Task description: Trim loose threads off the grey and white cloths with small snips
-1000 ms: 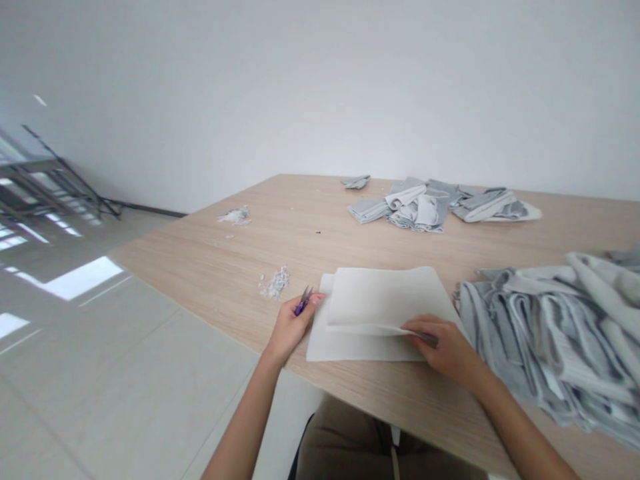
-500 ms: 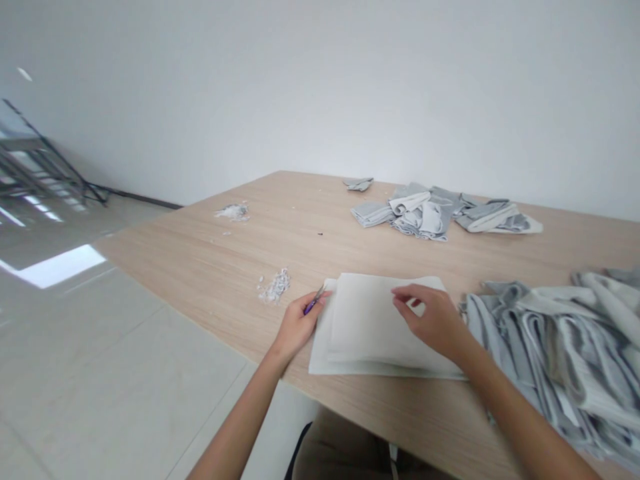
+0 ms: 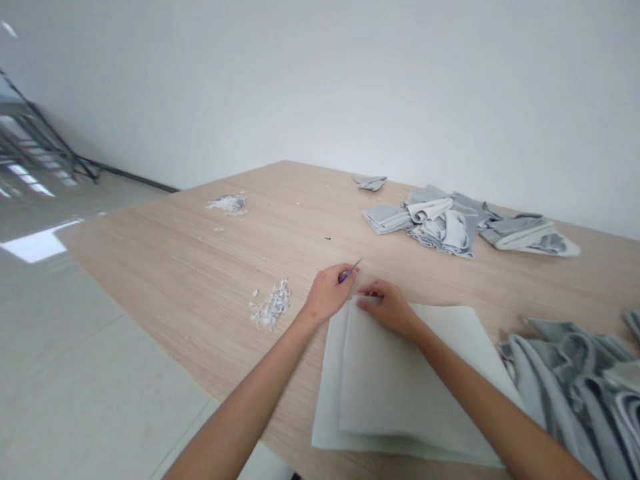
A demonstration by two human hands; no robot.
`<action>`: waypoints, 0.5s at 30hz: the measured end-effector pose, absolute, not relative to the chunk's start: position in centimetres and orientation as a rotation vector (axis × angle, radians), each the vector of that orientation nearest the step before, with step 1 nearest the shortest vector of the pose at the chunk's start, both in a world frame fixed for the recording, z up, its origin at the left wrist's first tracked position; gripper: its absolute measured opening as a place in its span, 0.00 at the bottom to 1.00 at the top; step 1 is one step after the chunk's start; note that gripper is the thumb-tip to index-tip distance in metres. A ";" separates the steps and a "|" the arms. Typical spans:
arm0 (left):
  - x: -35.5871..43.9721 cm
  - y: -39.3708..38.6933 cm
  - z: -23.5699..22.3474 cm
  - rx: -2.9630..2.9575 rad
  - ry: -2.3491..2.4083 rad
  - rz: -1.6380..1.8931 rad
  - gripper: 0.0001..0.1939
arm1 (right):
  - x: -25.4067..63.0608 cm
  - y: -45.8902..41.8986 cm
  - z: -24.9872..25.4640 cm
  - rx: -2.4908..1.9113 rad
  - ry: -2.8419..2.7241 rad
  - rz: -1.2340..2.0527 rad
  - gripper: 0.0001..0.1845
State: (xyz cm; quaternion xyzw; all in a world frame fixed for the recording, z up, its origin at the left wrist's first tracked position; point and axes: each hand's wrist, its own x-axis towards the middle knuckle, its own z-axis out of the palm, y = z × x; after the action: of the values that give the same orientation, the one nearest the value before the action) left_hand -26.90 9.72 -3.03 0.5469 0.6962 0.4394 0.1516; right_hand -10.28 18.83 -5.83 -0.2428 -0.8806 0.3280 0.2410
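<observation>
A small tool with a purple handle and a thin pointed metal tip (image 3: pixel 345 275) is held in my left hand (image 3: pixel 330 291), its tip pointing away to the right. The hand is closed around it, just beyond the far left corner of a pale folded cloth (image 3: pixel 395 373). My right hand (image 3: pixel 393 308) is at that cloth's far edge, thumb and fingers pinched on it near the corner. The cloth lies flat in layers, the upper one set in from the left edge of the lower. Part of it is hidden under my right forearm.
Grey and white folded cloths are heaped at the right (image 3: pixel 575 380). More grey cloths (image 3: pixel 435 223) lie at the back, with a single one (image 3: pixel 369 182) apart. White scraps (image 3: pixel 274 305) form one small pile left of my hand, another pile (image 3: pixel 229 204) farther off. A tiny dark bit (image 3: pixel 327 238) lies mid-table (image 3: pixel 200 267).
My left hand has moved forward and right with the tool. My right hand has gone from above the cloth's middle to its far left edge. The view has shifted too.
</observation>
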 end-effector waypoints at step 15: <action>-25.6 9.5 -5.0 1.679 2.048 1.144 0.15 | -11.0 19.1 -6.9 -0.637 -2.408 0.867 0.09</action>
State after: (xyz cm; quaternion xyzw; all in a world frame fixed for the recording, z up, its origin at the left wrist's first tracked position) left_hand -25.62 9.55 -4.98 0.5774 0.7040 0.3932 0.1281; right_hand -10.97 19.12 -6.87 -0.2338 -0.8842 0.3183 0.2495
